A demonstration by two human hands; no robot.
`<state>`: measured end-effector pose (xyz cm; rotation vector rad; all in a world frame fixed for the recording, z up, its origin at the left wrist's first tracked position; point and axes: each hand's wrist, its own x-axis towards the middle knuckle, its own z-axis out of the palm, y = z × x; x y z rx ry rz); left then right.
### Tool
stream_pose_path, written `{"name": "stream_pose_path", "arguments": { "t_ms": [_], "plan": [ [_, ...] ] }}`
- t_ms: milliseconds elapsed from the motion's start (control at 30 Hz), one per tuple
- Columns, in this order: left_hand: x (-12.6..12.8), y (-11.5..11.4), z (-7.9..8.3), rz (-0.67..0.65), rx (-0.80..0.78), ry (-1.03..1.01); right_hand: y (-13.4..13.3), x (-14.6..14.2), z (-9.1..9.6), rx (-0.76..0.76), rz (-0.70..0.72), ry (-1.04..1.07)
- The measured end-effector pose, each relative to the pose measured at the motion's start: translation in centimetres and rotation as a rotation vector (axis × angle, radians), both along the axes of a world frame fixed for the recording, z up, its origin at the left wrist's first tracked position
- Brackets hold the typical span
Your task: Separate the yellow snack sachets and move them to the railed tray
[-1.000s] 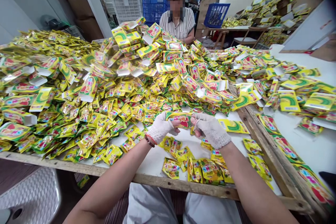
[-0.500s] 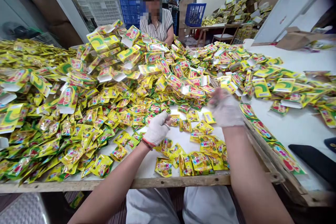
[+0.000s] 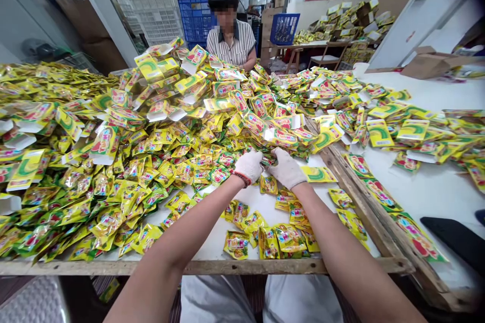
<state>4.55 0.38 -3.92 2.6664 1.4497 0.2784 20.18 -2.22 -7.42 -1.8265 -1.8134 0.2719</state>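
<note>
Both my hands wear white knit gloves and reach forward to the near edge of a big heap of yellow sachets (image 3: 166,161) and flat yellow cartons (image 3: 280,136). My left hand (image 3: 248,165) is curled, its fingers closed down among the sachets; what they grip is hidden. My right hand (image 3: 287,167) lies right beside it, its fingertips tucked under a carton at the heap's edge and out of sight. A small group of loose sachets (image 3: 265,234) lies on the white tabletop between my forearms.
A wooden rail (image 3: 364,202) divides my table from the white table on the right, which carries more cartons (image 3: 379,131) and a dark flat object (image 3: 454,237). A person in a striped shirt (image 3: 232,43) sits across the heap. Blue crates (image 3: 284,28) stand behind.
My right hand swung out to the right with the carton and has come back empty. Both hands have moved forward to the heap's edge, and the view has shifted slightly.
</note>
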Motion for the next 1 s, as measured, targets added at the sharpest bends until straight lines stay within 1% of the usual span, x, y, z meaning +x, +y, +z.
{"name": "stream_pose_path", "arguments": {
  "t_ms": [67, 133, 233, 333, 433, 500, 567, 600, 633, 667, 733, 800, 900, 1000],
  "plan": [
    [0.5, 0.2, 0.1, 0.035, -0.011, -0.002, -0.1, 0.1, 0.0, -0.003, -0.007, -0.012],
    [0.4, -0.4, 0.4, 0.054, 0.000, -0.010, -0.2, 0.1, 0.2, 0.008, -0.018, -0.011],
    [-0.1, -2.5, 0.6, 0.020, -0.001, 0.035, -0.1, 0.0, 0.8, 0.066, -0.064, 0.025],
    [-0.1, -4.7, 0.5, -0.037, -0.015, 0.107, 0.1, 0.3, 1.4, 0.146, -0.129, 0.095],
    [-0.2, -6.0, 0.4, -0.046, -0.019, 0.052, -0.2, 1.0, 2.3, 0.184, -0.165, 0.164],
    [-0.9, -6.4, 0.5, -0.053, -0.056, -0.081, -0.8, 1.3, 3.1, 0.141, -0.153, 0.332],
    [-2.1, -6.3, 0.4, -0.005, -0.121, -0.343, -1.8, 1.1, 4.0, 0.055, -0.086, 0.615],
    [-2.9, -6.2, 0.3, 0.056, -0.163, -0.510, -2.3, 0.8, 4.4, 0.002, -0.033, 0.747],
    [-3.6, -5.9, 0.1, 0.132, -0.213, -0.678, -2.8, 0.3, 4.7, -0.049, 0.028, 0.835],
    [-4.3, -5.7, -0.1, 0.215, -0.271, -0.837, -3.2, -0.4, 4.8, -0.091, 0.090, 0.856],
    [-5.5, -5.2, -0.9, 0.336, -0.407, -1.071, -3.7, -1.8, 4.5, -0.144, 0.174, 0.757],
    [-6.1, -4.9, -1.6, 0.370, -0.539, -1.207, -3.7, -3.0, 3.9, -0.128, 0.188, 0.576],
    [-6.2, -5.0, -1.9, 0.340, -0.657, -1.328, -3.4, -3.9, 2.8, -0.040, 0.155, 0.379],
    [-5.7, -5.4, -1.3, 0.297, -0.682, -1.375, -3.3, -4.0, 2.6, 0.020, 0.129, 0.320]
  ]
}}
